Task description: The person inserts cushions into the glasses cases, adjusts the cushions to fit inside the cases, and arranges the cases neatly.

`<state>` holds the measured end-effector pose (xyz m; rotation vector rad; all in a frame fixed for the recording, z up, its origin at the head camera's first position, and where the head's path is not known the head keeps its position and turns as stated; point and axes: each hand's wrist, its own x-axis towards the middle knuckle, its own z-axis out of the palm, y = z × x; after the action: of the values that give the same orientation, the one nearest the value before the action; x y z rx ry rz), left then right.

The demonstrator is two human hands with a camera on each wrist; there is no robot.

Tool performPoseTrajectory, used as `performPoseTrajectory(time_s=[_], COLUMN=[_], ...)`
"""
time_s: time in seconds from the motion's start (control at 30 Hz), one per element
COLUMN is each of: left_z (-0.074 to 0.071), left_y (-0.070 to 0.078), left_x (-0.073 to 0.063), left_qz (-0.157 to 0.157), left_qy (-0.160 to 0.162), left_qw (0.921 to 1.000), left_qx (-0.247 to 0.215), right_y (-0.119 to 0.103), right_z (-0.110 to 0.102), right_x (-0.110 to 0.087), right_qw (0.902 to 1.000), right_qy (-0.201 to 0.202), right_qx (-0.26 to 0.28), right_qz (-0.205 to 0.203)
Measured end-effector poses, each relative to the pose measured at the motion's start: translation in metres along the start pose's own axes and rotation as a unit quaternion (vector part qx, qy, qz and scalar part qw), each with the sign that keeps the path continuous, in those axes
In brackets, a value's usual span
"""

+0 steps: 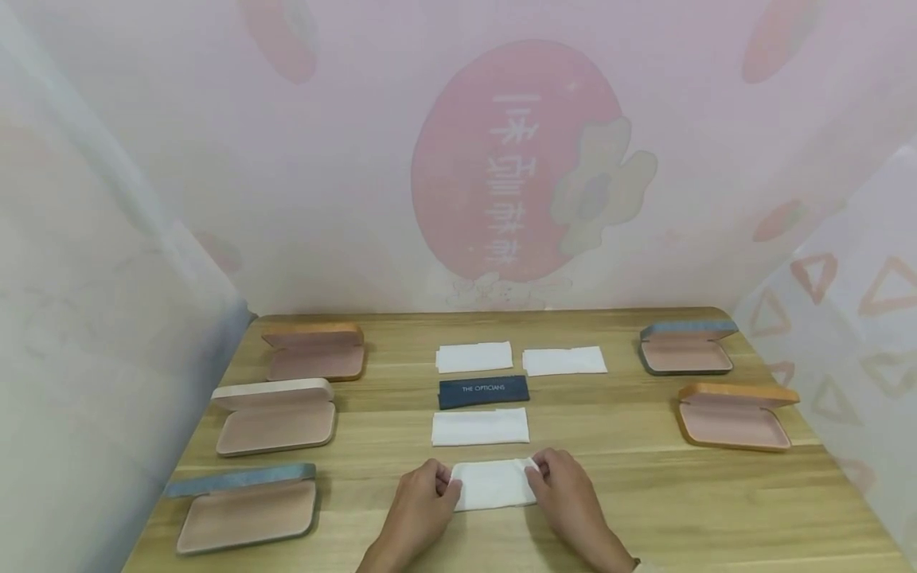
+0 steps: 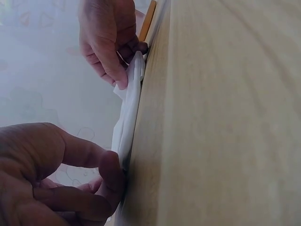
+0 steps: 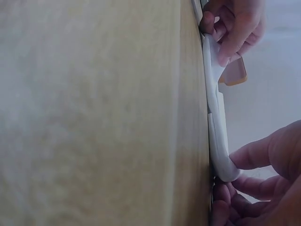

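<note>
Left fingers (image 2: 110,170) and right fingers (image 2: 112,65) pinch opposite ends of white cloth (image 2: 127,117) along wooden tabletop (image 2: 225,113).

The worktop (image 1: 609,517) looks like light-brown wood, streaked with grain, smooth and with only a weak sheen. The dark blue rectangular folded cloth with pale letters (image 1: 483,392) is matt and even. Just in front of this blue cloth, the white rectangular folded cloth (image 1: 480,428) looks matt and thin; farther in front, the white rectangular creased cloth (image 1: 494,484) looks soft. To the left front of the blue cloth, the blue-grey oblong hinged case (image 1: 243,480) has a slightly mottled shell and a pale, matt, smooth lining (image 1: 247,513).
</note>
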<state>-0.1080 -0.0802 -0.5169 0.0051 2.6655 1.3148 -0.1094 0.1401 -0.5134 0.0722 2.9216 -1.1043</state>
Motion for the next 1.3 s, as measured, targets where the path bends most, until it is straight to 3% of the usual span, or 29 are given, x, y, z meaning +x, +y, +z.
performPoseTrajectory(time_s=[0.33,0.7,1.0,1.3], left_z=[0.002,0.001,-0.001,-0.006], left_y=[-0.001,-0.001,-0.001,-0.004], left_x=[0.001,0.001,0.000,-0.003], left_qz=[0.004,-0.002,-0.028,-0.018], left_qy=[0.005,0.007,0.004,0.009], left_qw=[0.9999,0.9999,0.9994,0.9993], left_qx=[0.011,0.009,-0.022,-0.030], right_y=[0.004,0.010,0.013,0.013], right_z=[-0.005,-0.010,-0.012,-0.012], right_x=[0.000,0.001,0.002,0.000], right_qw=[0.9982,0.9942,0.9862,0.9768], right_qy=[0.010,0.010,0.000,-0.015], right_qx=[0.044,0.098,0.152,0.200], right_qz=[0.040,0.043,0.065,0.075])
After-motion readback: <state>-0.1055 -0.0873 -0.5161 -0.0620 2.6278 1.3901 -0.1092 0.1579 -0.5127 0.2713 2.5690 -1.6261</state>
